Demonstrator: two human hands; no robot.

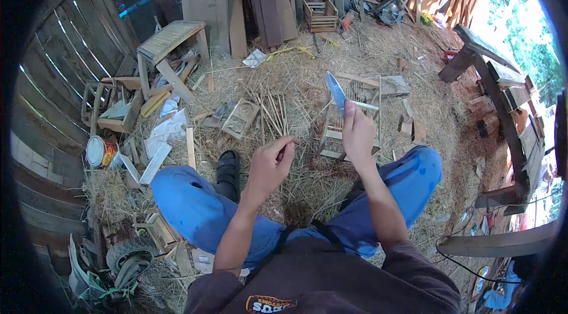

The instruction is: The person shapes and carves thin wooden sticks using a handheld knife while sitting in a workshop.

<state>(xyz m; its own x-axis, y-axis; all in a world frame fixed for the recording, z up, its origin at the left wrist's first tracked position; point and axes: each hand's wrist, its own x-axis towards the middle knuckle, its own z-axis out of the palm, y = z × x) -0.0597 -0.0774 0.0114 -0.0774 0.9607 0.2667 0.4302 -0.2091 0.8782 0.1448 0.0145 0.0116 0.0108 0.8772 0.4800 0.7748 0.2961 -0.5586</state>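
Sitting low on the straw-covered floor with knees apart in blue trousers, we hold our work up in front of us, between the legs, where the light from the open side falls on it. Our right hand is closed round the handle of a knife, fingers pressed together in a firm fist, the blade pointing up and away from the body so the edge stays clear of our lap. Our left hand pinches a thin bamboo sliver between thumb and fingertips, its free end reaching toward the knife hand; the sliver is so slim that we cannot tell how far it runs. The two hands sit near each other but apart. Just beyond the right hand stands a small slatted cage of bamboo and wood on the straw, close enough to reach without getting up. A scatter of loose bamboo sticks lies beyond the left hand, with a small wooden frame beside them, likely kept there as ready stock. Our black shoe rests by the left knee. Farther off to the left are a wooden stool, a paint tin and offcuts; planks lean along the far wall.
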